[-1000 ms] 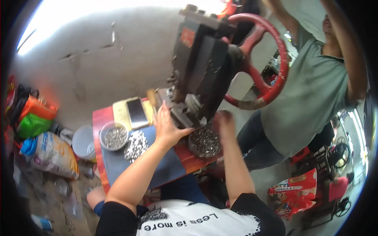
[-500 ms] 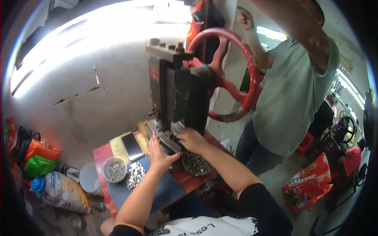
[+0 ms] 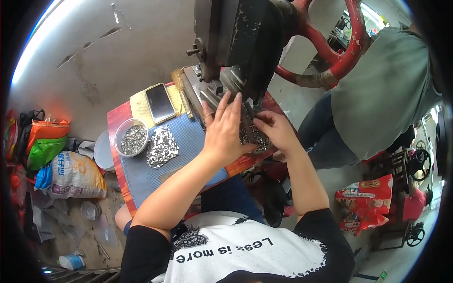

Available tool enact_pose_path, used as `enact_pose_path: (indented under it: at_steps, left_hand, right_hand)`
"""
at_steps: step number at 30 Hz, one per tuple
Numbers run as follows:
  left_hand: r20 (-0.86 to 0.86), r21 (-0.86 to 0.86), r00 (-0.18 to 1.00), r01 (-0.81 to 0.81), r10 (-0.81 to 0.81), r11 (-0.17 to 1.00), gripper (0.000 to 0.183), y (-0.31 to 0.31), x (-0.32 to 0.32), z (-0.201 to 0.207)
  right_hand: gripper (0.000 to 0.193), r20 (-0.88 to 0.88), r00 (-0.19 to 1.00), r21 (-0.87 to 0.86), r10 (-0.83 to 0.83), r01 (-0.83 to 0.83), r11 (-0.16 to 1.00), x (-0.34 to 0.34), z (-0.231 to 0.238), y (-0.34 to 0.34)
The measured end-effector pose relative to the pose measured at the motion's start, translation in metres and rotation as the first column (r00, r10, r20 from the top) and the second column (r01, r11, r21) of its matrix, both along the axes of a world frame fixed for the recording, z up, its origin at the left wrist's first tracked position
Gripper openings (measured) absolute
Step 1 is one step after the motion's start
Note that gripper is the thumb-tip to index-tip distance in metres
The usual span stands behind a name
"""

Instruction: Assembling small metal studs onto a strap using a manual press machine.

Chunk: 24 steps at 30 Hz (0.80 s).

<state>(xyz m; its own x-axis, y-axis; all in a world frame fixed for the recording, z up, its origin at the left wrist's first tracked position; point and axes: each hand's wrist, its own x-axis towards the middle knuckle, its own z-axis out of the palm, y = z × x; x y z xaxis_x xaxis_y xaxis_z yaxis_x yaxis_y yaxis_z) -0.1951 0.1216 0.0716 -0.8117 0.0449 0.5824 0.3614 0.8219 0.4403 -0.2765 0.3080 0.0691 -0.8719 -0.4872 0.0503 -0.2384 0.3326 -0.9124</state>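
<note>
Right hand (image 3: 277, 131): thumb and fingers bent at dark metal pieces (image 3: 264, 141), near side of the hand press (image 3: 236, 42); cannot tell whether it pinches one. Left hand (image 3: 224, 134): fingers straight, slightly spread, unclenched, in front of the press; contact hidden. Left of press: brush (image 3: 183, 94) closest, then phone (image 3: 160, 102) on yellow cloth (image 3: 138, 104); silvery pieces (image 3: 162, 147) heaped on blue mat (image 3: 137, 177); clear tub (image 3: 116, 139) farther out. Right of press: person in green shirt (image 3: 384, 89).

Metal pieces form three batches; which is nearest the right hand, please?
The partly hidden batch by the right hand; the loose pile and plastic tub lie farther left.
</note>
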Motion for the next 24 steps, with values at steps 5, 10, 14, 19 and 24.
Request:
enact_pose_path:
  at_steps: [5, 10, 14, 19, 24]
  left_hand:
    - [0.091, 0.076, 0.978, -0.195, 0.188, 0.978, 0.124, -0.033, 0.036, 0.004]
    - [0.335, -0.218, 0.857, -0.333, 0.391, 0.917, 0.109, -0.073, 0.043, -0.013]
    - [0.594, -0.317, 0.742, -0.142, 0.312, 0.938, 0.088, -0.083, 0.045, -0.014]
    - [0.228, -0.018, 0.941, -0.254, 0.251, 0.967, 0.050, -0.105, 0.067, -0.018]
    - [0.313, 0.253, 0.928, -0.288, 0.204, 0.923, 0.016, -0.133, 0.108, -0.015]
  right_hand:
    - [0.029, -0.321, 0.939, 0.239, -0.126, 0.209, 0.948, 0.003, 0.001, 0.005]
    - [0.027, 0.410, 0.909, -0.321, 0.071, 0.072, 0.944, -0.017, -0.016, 0.008]
    - [0.025, 0.487, 0.857, -0.419, 0.168, 0.060, 0.906, -0.013, -0.009, 0.004]
    - [0.023, 0.446, 0.883, -0.429, 0.150, 0.063, 0.901, -0.012, -0.012, 0.000]
    - [0.021, 0.294, 0.956, -0.311, -0.010, 0.105, 0.945, -0.007, -0.010, -0.007]
